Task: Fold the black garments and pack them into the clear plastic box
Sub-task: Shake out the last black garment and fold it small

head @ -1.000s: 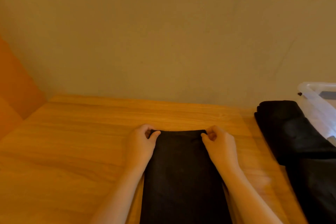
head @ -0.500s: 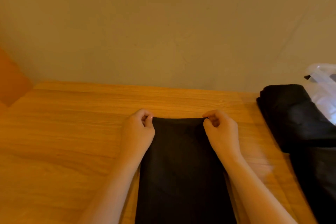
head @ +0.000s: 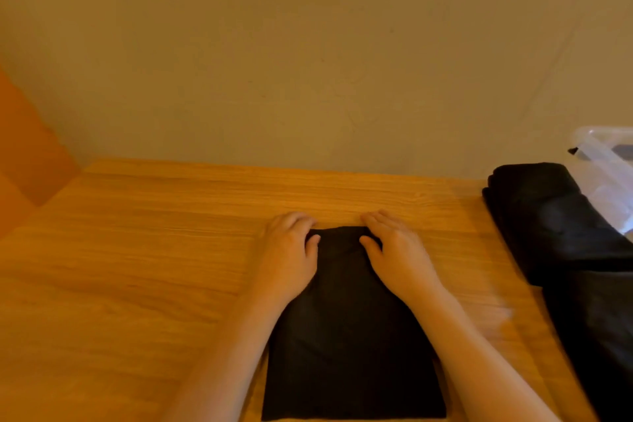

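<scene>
both hands flat, left hand (head: 289,250) and right hand (head: 399,250) pressing far edge of folded black garment (head: 352,336) on bench (head: 137,267), gripping nothing; lift carelessly and fold probably slips open

Wooden table (head: 137,284), beige wall (head: 308,62)

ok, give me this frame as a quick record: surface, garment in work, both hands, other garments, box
surface: wooden table
garment in work: black garment, folded to a narrow rectangle, flat on the table in front of the person
left hand: left hand flat on the garment's far left corner, fingers relaxed
right hand: right hand flat on its far right corner
other garments: black pile at the table's right edge
box: clear plastic box beyond the pile, partly out of view
stage: not yet packed
</scene>
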{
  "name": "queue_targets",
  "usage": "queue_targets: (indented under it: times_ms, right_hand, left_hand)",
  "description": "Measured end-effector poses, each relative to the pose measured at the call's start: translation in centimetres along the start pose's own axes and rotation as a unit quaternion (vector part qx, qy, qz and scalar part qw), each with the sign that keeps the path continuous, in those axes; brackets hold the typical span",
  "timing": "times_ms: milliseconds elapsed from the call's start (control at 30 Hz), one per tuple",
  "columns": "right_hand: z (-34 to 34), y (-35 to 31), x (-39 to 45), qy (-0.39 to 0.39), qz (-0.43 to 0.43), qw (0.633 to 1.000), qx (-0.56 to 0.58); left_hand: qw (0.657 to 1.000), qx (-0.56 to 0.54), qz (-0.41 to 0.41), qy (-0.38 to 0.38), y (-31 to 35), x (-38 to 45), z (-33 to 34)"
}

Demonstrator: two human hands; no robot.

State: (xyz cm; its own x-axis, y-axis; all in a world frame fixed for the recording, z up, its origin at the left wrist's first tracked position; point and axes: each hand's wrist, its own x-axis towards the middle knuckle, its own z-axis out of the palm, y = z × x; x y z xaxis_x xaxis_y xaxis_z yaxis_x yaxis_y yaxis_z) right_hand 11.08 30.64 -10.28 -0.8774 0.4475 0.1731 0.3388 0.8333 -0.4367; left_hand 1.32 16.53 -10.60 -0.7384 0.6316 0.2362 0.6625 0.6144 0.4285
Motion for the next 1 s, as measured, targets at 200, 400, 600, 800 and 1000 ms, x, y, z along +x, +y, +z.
queue_targets:
  times_ms: [200, 400, 600, 800, 1000]
  right_hand:
    - [0.1, 0.0, 0.2, -0.105, 0.063, 0.988, -0.093]
    - [-2.5, 0.6, -2.3, -0.084, 0.105, 0.991, 0.012]
    - [-5.5, -1.9, -10.6, -0.260, -0.065, 0.963, 0.025]
    - [-4.5, -1.0, -14.7, -0.220, -0.109, 0.968, -0.058]
    - [-3.1, -1.7, -17.4, -0.068, -0.165, 0.982, -0.065]
  left_hand:
    - [0.976, 0.129, -0.041, -0.169, -0.4, 0.7, 0.4]
    - [0.991, 0.029, -0.104, -0.083, -0.6, -4.2, -3.5]
    - [0.963, -0.003, 0.072, -0.261, 1.2, -14.0, -6.2]
    - [0.984, -0.016, 0.136, -0.112, -0.2, -15.6, -4.7]
    - [0.980, -0.019, 0.196, 0.019, -0.5, -17.3, -4.0]
